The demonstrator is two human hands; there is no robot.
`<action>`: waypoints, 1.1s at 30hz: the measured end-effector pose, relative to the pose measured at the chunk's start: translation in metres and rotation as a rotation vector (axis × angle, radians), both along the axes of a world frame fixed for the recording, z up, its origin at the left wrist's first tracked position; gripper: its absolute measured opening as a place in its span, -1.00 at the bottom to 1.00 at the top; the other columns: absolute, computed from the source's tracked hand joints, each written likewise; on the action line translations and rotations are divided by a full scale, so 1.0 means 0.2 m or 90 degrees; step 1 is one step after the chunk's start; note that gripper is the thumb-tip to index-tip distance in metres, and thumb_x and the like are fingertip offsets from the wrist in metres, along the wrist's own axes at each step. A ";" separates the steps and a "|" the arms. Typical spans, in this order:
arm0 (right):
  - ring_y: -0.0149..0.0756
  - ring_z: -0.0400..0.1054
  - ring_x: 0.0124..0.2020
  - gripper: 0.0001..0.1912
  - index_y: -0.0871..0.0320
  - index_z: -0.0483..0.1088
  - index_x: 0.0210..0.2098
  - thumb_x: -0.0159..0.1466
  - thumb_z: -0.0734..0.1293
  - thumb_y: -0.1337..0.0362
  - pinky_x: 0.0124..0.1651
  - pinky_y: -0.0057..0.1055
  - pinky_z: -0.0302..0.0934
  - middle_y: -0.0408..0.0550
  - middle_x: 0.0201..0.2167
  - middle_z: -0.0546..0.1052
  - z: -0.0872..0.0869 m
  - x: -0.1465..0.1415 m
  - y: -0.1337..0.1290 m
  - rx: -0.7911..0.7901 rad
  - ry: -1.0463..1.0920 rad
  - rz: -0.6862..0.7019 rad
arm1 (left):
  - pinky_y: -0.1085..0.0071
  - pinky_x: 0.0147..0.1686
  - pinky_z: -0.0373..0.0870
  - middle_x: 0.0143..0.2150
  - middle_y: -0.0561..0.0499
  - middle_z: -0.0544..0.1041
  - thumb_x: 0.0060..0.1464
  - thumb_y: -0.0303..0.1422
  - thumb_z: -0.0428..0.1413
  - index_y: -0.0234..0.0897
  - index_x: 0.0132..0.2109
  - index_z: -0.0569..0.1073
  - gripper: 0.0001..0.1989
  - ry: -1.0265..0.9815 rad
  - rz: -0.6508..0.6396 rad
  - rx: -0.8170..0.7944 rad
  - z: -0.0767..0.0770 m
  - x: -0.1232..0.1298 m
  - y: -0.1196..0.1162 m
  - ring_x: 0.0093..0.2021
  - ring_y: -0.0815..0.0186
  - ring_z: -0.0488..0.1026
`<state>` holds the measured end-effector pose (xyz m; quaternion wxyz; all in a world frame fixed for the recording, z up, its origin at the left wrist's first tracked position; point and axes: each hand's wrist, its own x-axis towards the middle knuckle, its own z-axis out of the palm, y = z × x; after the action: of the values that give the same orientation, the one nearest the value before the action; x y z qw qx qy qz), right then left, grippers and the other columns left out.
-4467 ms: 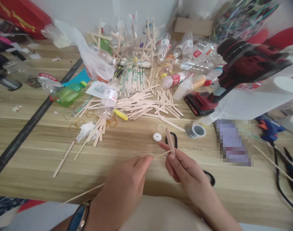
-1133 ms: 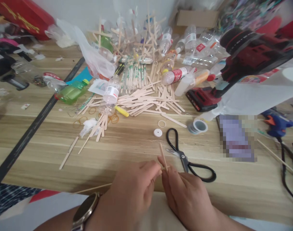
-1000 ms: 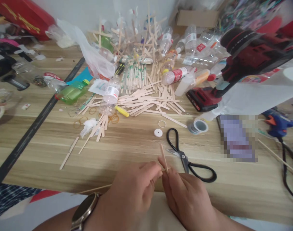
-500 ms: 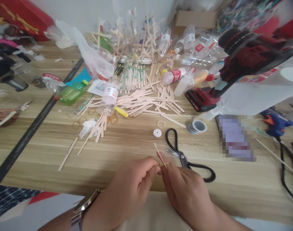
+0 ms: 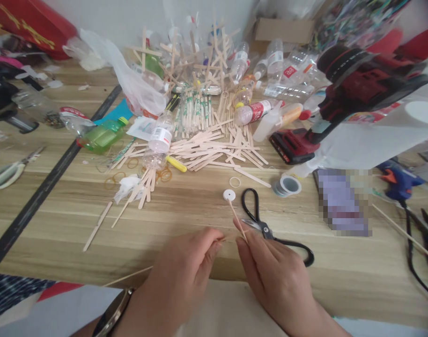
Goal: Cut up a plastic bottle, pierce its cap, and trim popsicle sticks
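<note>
My left hand [image 5: 189, 267] is closed, its thumb and forefinger pinching a thin wooden stick [image 5: 129, 276]. One length of that stick shows behind the wrist; a short tip shows in front of the fingers. In my right hand [image 5: 277, 269], closed too, another thin wooden stick [image 5: 238, 219] points up and away, its lower end hidden by the fingers. A small gap parts the two hands. Black-handled scissors [image 5: 266, 231] lie on the table just beyond my right hand, partly behind it. A white round disc [image 5: 229, 195] lies near the right stick's far tip.
Flat craft sticks [image 5: 203, 150] are heaped ahead, with plastic bottles [image 5: 160, 138] around them. A red cordless drill [image 5: 298, 145] stands at right, near a wire spool [image 5: 287, 186], a blurred-out phone [image 5: 343, 201] and a blue glue gun [image 5: 400, 182]. White-handled scissors [image 5: 8, 175] lie left.
My hands have moved apart, the left hand shifting left. The right stick now shows more of its length. At far left, another person's hand has let go of the white-handled scissors and left view.
</note>
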<state>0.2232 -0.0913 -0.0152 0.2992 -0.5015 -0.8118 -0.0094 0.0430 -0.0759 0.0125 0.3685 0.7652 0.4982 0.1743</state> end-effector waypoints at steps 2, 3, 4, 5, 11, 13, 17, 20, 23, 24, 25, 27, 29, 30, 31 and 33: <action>-0.44 0.27 -0.68 -0.75 0.32 0.37 -0.10 0.45 0.09 0.38 -0.58 -0.46 0.11 -0.19 -0.62 0.41 0.00 -0.01 0.00 0.006 -0.001 0.001 | 0.42 -0.33 0.37 -0.25 0.02 0.63 0.26 -0.49 -0.15 -0.21 -0.11 0.44 -0.72 0.021 -0.016 0.067 -0.01 0.00 -0.01 -0.28 0.29 0.56; -0.44 0.26 -0.68 -0.76 0.31 0.37 -0.15 0.45 0.10 0.39 -0.59 -0.45 0.08 -0.21 -0.64 0.39 0.00 -0.01 0.00 0.008 0.000 0.002 | 0.41 -0.34 0.39 -0.25 0.01 0.63 0.23 -0.53 -0.16 -0.22 -0.11 0.45 -0.70 0.033 -0.023 0.101 -0.01 0.00 -0.01 -0.29 0.27 0.57; -0.44 0.25 -0.68 -0.77 0.31 0.37 -0.18 0.44 0.10 0.40 -0.59 -0.44 0.07 -0.21 -0.64 0.37 0.00 -0.01 0.00 0.011 0.002 0.005 | 0.40 -0.35 0.40 -0.26 0.00 0.63 0.19 -0.56 -0.16 -0.23 -0.12 0.45 -0.67 0.049 -0.027 0.130 -0.02 0.00 -0.01 -0.31 0.25 0.57; -0.44 0.26 -0.68 -0.77 0.30 0.37 -0.19 0.44 0.10 0.40 -0.59 -0.44 0.06 -0.22 -0.64 0.36 0.00 -0.01 -0.01 0.011 0.003 0.007 | 0.39 -0.39 0.40 -0.29 -0.01 0.63 0.16 -0.58 -0.17 -0.24 -0.12 0.45 -0.66 0.066 -0.032 0.154 -0.02 0.00 -0.01 -0.34 0.24 0.57; -0.46 0.23 -0.71 -0.75 0.29 0.34 -0.24 0.45 0.08 0.41 -0.60 -0.44 0.02 -0.23 -0.67 0.36 0.00 -0.02 -0.01 0.038 -0.032 0.004 | 0.40 -0.49 0.35 -0.38 -0.01 0.61 0.08 -0.61 -0.17 -0.25 -0.18 0.46 -0.64 0.102 -0.054 0.194 -0.01 0.00 -0.03 -0.44 0.23 0.55; -0.48 0.20 -0.73 -0.73 0.26 0.32 -0.32 0.45 0.07 0.42 -0.62 -0.44 -0.02 -0.25 -0.70 0.33 0.01 -0.02 -0.02 0.050 -0.028 0.004 | 0.41 -0.46 0.36 -0.35 -0.01 0.62 0.08 -0.61 -0.16 -0.24 -0.18 0.47 -0.64 0.086 -0.058 0.165 -0.01 -0.01 -0.03 -0.41 0.25 0.55; -0.49 0.18 -0.74 -0.72 0.28 0.33 -0.31 0.45 0.07 0.42 -0.63 -0.44 -0.03 -0.27 -0.72 0.30 0.01 -0.02 -0.02 0.051 -0.014 0.017 | 0.44 -0.35 0.38 -0.26 0.01 0.63 0.11 -0.59 -0.14 -0.20 -0.13 0.46 -0.64 0.029 -0.051 0.091 -0.01 -0.02 -0.05 -0.31 0.28 0.57; -0.49 0.18 -0.73 -0.71 0.25 0.32 -0.34 0.45 0.08 0.41 -0.62 -0.44 -0.03 -0.26 -0.71 0.30 0.01 -0.02 -0.03 0.051 -0.013 0.024 | 0.48 -0.34 0.35 -0.28 0.07 0.63 0.22 -0.49 -0.11 -0.18 -0.18 0.46 -0.73 -0.014 -0.029 0.024 0.00 -0.03 -0.05 -0.31 0.33 0.55; -0.49 0.19 -0.72 -0.72 0.27 0.35 -0.30 0.46 0.08 0.40 -0.60 -0.43 -0.02 -0.26 -0.71 0.31 0.00 0.00 -0.03 0.048 -0.014 0.028 | 0.50 -0.42 0.30 -0.37 0.08 0.60 0.29 -0.36 -0.12 -0.19 -0.26 0.46 -0.73 -0.026 -0.024 -0.034 0.02 -0.03 -0.03 -0.39 0.35 0.51; -0.49 0.20 -0.72 -0.72 0.30 0.37 -0.25 0.46 0.08 0.39 -0.60 -0.44 0.00 -0.26 -0.70 0.32 0.00 0.00 -0.03 0.038 -0.010 0.030 | 0.51 -0.45 0.29 -0.39 0.08 0.59 0.30 -0.33 -0.12 -0.19 -0.27 0.46 -0.71 -0.024 -0.024 -0.046 0.03 -0.02 -0.03 -0.42 0.36 0.50; -0.49 0.20 -0.72 -0.73 0.34 0.38 -0.19 0.46 0.07 0.39 -0.59 -0.45 0.01 -0.26 -0.70 0.32 0.00 0.00 -0.03 0.025 -0.003 0.032 | 0.51 -0.47 0.27 -0.41 0.08 0.58 0.31 -0.31 -0.13 -0.19 -0.28 0.46 -0.70 -0.021 -0.024 -0.053 0.03 -0.02 -0.02 -0.44 0.36 0.49; -0.49 0.20 -0.72 -0.72 0.36 0.37 -0.11 0.46 0.07 0.39 -0.59 -0.47 0.02 -0.27 -0.70 0.32 0.01 -0.01 -0.02 0.010 0.001 0.022 | 0.50 -0.49 0.26 -0.43 0.08 0.57 0.32 -0.29 -0.13 -0.19 -0.28 0.45 -0.69 -0.018 -0.018 -0.051 0.03 0.00 -0.01 -0.46 0.36 0.47; -0.49 0.19 -0.73 -0.72 0.33 0.39 -0.13 0.46 0.08 0.39 -0.59 -0.46 0.00 -0.28 -0.71 0.30 0.01 -0.02 -0.01 0.024 -0.016 -0.005 | 0.49 -0.45 0.28 -0.40 0.06 0.59 0.32 -0.32 -0.15 -0.20 -0.27 0.45 -0.69 -0.021 -0.010 -0.038 0.02 0.01 -0.01 -0.44 0.34 0.49; -0.48 0.18 -0.74 -0.72 0.32 0.41 -0.16 0.45 0.08 0.39 -0.59 -0.46 -0.02 -0.28 -0.72 0.30 0.02 -0.02 0.00 0.039 -0.027 -0.020 | 0.48 -0.42 0.30 -0.36 0.04 0.60 0.31 -0.34 -0.15 -0.20 -0.25 0.45 -0.70 -0.021 -0.006 -0.028 0.02 0.02 -0.01 -0.40 0.33 0.51; -0.48 0.18 -0.74 -0.72 0.31 0.42 -0.19 0.45 0.09 0.39 -0.59 -0.46 -0.02 -0.27 -0.73 0.29 0.02 -0.02 0.01 0.052 -0.035 -0.029 | 0.48 -0.39 0.32 -0.31 0.02 0.62 0.31 -0.37 -0.16 -0.20 -0.23 0.45 -0.71 -0.019 -0.003 -0.019 0.02 0.02 -0.02 -0.36 0.32 0.53; -0.48 0.17 -0.76 -0.67 0.29 0.44 -0.27 0.45 0.08 0.37 -0.60 -0.46 -0.04 -0.25 -0.75 0.28 0.02 0.00 0.04 0.062 -0.053 -0.058 | 0.47 -0.35 0.34 -0.26 0.01 0.63 0.29 -0.41 -0.15 -0.19 -0.21 0.45 -0.72 -0.007 -0.001 0.000 0.01 0.02 -0.03 -0.30 0.30 0.55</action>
<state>0.2239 -0.0842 -0.0108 0.2885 -0.5221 -0.7983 -0.0833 0.0470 -0.0826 0.0154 0.3714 0.7646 0.4957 0.1779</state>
